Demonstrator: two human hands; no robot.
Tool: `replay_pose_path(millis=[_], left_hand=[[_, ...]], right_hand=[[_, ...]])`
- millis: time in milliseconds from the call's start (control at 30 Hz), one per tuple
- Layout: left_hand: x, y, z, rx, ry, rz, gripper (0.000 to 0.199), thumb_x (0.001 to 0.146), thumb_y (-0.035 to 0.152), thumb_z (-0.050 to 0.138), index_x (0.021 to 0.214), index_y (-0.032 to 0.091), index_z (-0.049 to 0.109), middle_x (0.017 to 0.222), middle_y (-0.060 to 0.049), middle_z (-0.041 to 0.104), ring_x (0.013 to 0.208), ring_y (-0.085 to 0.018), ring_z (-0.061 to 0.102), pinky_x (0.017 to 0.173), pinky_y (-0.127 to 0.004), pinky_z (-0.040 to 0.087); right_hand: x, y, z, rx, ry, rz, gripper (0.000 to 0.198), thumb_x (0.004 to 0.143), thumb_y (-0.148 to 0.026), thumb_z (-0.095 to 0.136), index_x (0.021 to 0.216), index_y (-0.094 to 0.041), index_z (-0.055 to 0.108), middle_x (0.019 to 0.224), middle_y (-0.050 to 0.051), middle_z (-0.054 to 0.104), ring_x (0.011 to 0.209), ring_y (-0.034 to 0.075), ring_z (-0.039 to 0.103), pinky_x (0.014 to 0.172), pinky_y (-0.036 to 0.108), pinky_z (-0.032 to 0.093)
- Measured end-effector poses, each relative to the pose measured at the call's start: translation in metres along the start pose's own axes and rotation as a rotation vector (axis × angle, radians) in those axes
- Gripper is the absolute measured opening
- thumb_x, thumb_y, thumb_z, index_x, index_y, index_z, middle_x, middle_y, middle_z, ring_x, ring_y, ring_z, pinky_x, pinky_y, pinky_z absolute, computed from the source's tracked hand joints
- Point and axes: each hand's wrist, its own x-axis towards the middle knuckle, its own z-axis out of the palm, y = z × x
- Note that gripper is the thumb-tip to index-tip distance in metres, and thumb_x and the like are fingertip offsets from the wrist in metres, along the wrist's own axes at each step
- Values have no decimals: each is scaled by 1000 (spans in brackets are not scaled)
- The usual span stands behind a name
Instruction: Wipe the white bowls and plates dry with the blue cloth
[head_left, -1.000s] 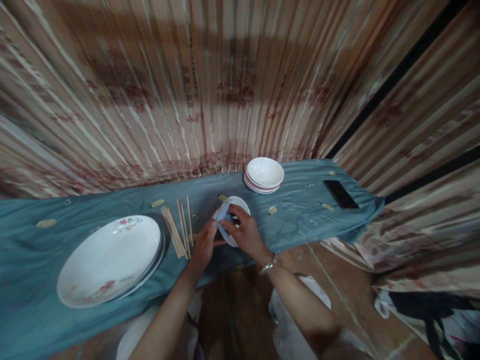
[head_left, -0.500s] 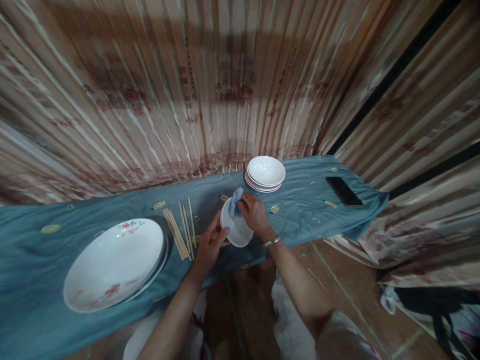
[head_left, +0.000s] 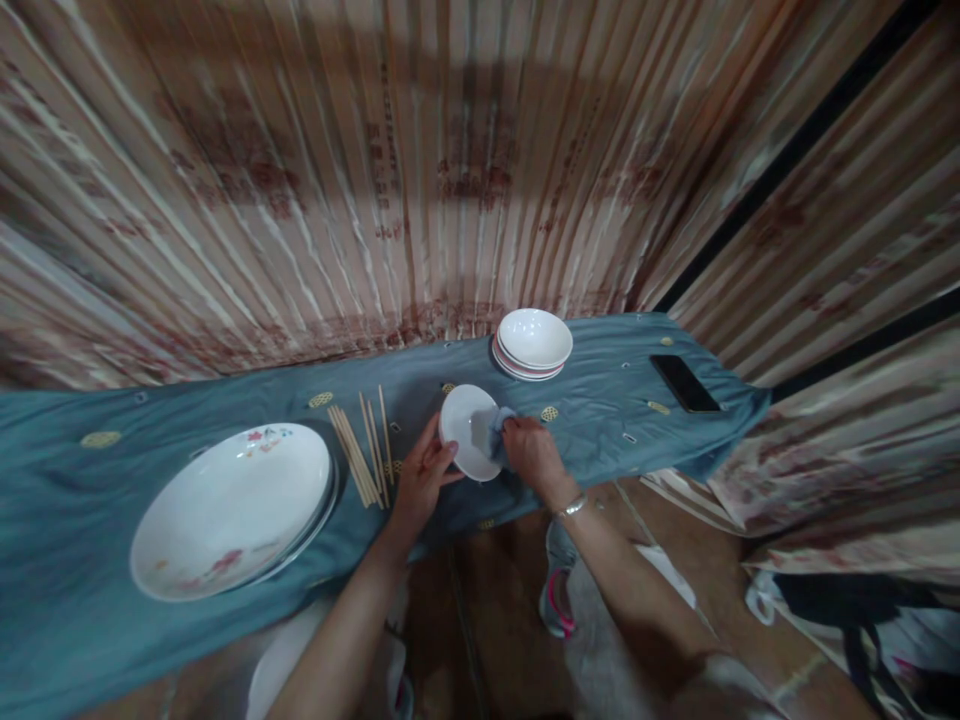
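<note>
As our left hand (head_left: 421, 478) grips a bowl (head_left: 463, 428) in front of the stacked bowls (head_left: 535, 341), our right hand (head_left: 535, 456) pinches a cloth (head_left: 498, 424) at its rim; we judge its wiping unfinished, theirs unclear.

Whites standing out against teal.
Handled bowl (head_left: 460, 418) is showing plain white inside, rag (head_left: 498, 430) greyish blue; tablecloth (head_left: 592, 395) is showing teal with yellow oval motifs. Top plate (head_left: 232, 510) is bearing red and blue flowers on white — stacked bowls (head_left: 534, 337) are showing reddish bands under white. Chopsticks (head_left: 351, 455) are looking tan, phone (head_left: 684, 383) black — curtain (head_left: 465, 110) is carrying dark-red prints on brownish pink.
</note>
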Motion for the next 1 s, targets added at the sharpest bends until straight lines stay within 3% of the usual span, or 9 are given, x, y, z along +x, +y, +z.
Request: replay_pose_path(millis=[167, 333, 567, 767, 900, 1000], left_hand=[[0, 1, 1, -11, 45, -16, 75, 73, 37, 75, 142, 22, 49, 101, -6, 73, 101, -27, 67, 64, -32, 63], [0, -1, 1, 9, 9, -9, 77, 73, 37, 76, 143, 22, 48, 104, -6, 72, 96, -25, 69, 67, -34, 64], [1, -2, 0, 28, 9, 6, 77, 71, 40, 77, 141, 23, 50, 99, -4, 72, 88, -22, 70, 67, -32, 63], [1, -4, -1, 55, -2, 16, 76, 72, 42, 76, 141, 23, 51, 101, -5, 71, 90, -24, 70, 69, -35, 63], [0, -5, -1, 53, -24, 34, 79, 71, 43, 76, 142, 23, 49, 106, -6, 71, 94, -25, 69, 71, -37, 63], [0, -5, -1, 37, -43, 35, 77, 72, 43, 75, 142, 24, 49, 111, -7, 71, 98, -26, 68, 72, -37, 63]], right_hand=[[-16, -17, -6, -64, -32, -57, 24, 92, -4, 44, 94, -10, 66, 97, 17, 66, 97, 27, 60, 87, 36, 46], [-22, -28, -11, 47, -89, -175, 20, 92, -7, 48, 89, -11, 67, 97, 14, 67, 98, 24, 61, 93, 35, 46], [-13, -33, -5, 427, -107, -183, 24, 88, -4, 48, 100, -15, 66, 106, 11, 70, 101, 20, 66, 88, 29, 49], [0, -41, 7, 744, 52, -76, 49, 80, -7, 54, 127, -18, 51, 110, 9, 70, 101, 22, 68, 88, 33, 51], [16, -45, 16, 675, 179, -137, 42, 81, -8, 53, 123, -11, 53, 120, 17, 65, 115, 25, 60, 99, 38, 47], [27, -45, 16, 518, 188, -181, 33, 85, -6, 49, 117, -10, 56, 125, 21, 61, 121, 26, 54, 105, 41, 44]])
